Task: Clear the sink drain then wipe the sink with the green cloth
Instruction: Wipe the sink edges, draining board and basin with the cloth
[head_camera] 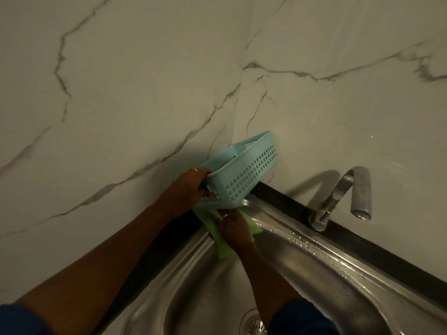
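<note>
Currently left hand (191, 189) grips the tilted pale-blue perforated plastic basket (244, 172) above the stainless steel sink (302, 243) corner while right hand (233, 229) bears on the soft, light green cloth (225, 251) there, flat or pinching unclear; it likely bunches, best pressed palm-flat.

At the far corner of the sink (314, 259), the left hand (191, 189) grips a tilted blue basket (244, 175) just above the rim, while beneath it the right hand (233, 229) presses the green cloth (226, 252) onto the rim.
</note>
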